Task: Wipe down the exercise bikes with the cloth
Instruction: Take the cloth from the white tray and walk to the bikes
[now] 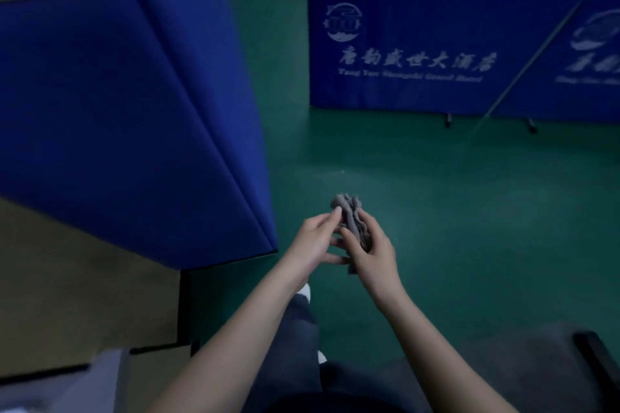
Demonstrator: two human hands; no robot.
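A crumpled grey cloth (352, 225) is held between both hands, raised over the green floor (436, 194), which is taken here as the landmark; the cloth is bunched into folds, its upper end standing above the fingertips and a lower tail hanging down beside the right palm. The left hand (315, 243) is seen with its thumb and forefinger pinching the upper left edge of the cloth, the remaining fingers being loosely extended beneath it; the right hand (372, 253) is curled round the bundle from the other side, its fingers pressed together against the fabric. Both forearms are bare and are stretched forward over the floor.

To the left of the floor's open area a blue padded barrier (134, 117) is stood, angled and folded at a seam; at the far side of the floor a second blue barrier (419, 54) is set upright on small feet, white characters and a round emblem being printed on it, the smaller lettering too blurred to be read; a third printed panel (590, 54) is joined to it at the right. Dark trousers (298, 345) and a white shoe tip (306, 292) are seen above the floor's near edge. No exercise bike can be made out in this view.
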